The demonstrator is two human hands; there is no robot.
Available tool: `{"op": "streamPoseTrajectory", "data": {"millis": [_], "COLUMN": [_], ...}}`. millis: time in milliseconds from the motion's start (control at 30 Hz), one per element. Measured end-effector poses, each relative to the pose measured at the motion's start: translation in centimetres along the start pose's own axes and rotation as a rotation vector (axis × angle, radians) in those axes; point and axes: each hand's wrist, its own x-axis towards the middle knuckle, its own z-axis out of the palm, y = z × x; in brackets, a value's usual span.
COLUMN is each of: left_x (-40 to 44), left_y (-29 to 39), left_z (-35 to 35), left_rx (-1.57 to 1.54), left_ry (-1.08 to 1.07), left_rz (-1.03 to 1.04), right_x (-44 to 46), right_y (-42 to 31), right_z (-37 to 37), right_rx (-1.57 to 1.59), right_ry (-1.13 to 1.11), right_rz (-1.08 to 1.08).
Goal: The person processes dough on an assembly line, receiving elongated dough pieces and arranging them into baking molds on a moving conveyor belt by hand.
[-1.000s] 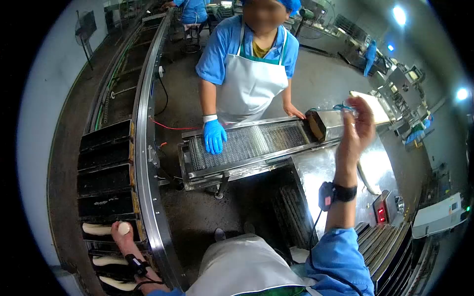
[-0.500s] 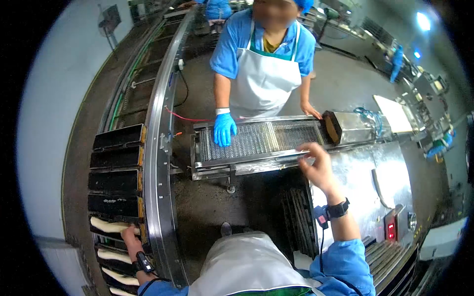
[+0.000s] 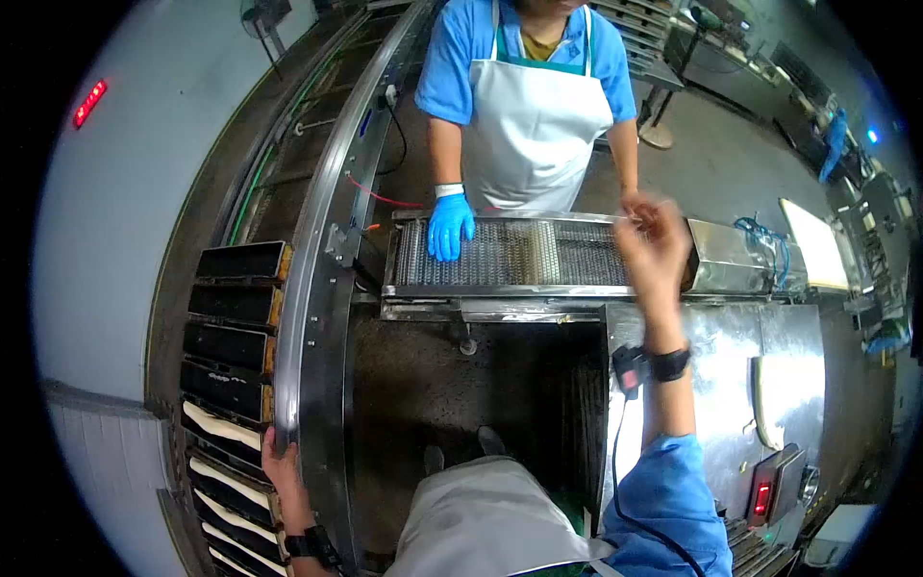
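My left hand (image 3: 282, 465) is at the inner edge of the steel rail (image 3: 296, 385), beside the ends of the black baking tins (image 3: 223, 383). Its fingers look stretched out, with nothing seen in them. Long pale dough strips (image 3: 221, 423) lie in the nearer tins; the farther ones hold no strip. My right hand (image 3: 658, 248) is raised over the right part of the mesh conveyor (image 3: 500, 252), in front of a co-worker's bare hand. Motion smears its fingers, so their grip cannot be made out.
Across the conveyor stands a co-worker in a white apron (image 3: 538, 125), with a blue-gloved hand (image 3: 449, 227) on the mesh. A steel table (image 3: 711, 375) at right bears a dough strip (image 3: 766, 404) and a device with a red display (image 3: 762, 498). Stacked slats stand below.
My left hand has moved off the dough strip to the rail edge. My right hand has moved farther out and right. The view has shifted; the co-worker's gloved hand stays on the mesh.
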Motion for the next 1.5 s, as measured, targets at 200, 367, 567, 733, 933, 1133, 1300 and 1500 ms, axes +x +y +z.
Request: {"op": "streamPoseTrajectory", "data": {"millis": [200,367,567,733,933,1133,1300,1500], "left_x": [-2.5,-6.4,-8.8,-18.0,-25.3,-35.5,-41.1,-46.4], "left_y": [0.1,1.5,-10.0,-6.9,-11.1,-18.5,-18.1,-17.4], "left_z": [-1.4,-5.2,-19.9,-28.6,-33.1,-34.0,-28.5,-22.8], "left_rx": [0.355,0.429,0.004,-0.004,-0.298,-0.466,-0.491,-0.645], "left_ry": [-0.168,-0.199,-0.077,0.153,0.704,1.035,1.323,1.632], "left_rz": [0.022,-0.069,-0.162,-0.115,-0.187,-0.233,-0.48,-0.496], "right_x": [3.6,-3.3,-19.3,-31.2,-39.1,-42.9,-45.7,-49.3], "right_y": [-8.4,-10.6,-21.9,-33.3,-39.1,-40.7,-40.2,-47.6], "right_z": [-1.8,7.6,18.6,23.6,28.3,34.8,42.0,38.4], "right_rx": [0.295,0.257,0.529,0.692,0.567,0.336,0.097,0.083], "right_ry": [0.291,-0.229,-0.999,-1.38,-1.542,-1.5,-1.5,-1.775], "right_rz": [-0.18,-0.106,-0.13,-0.268,-0.432,-0.805,-1.006,-0.71]}}
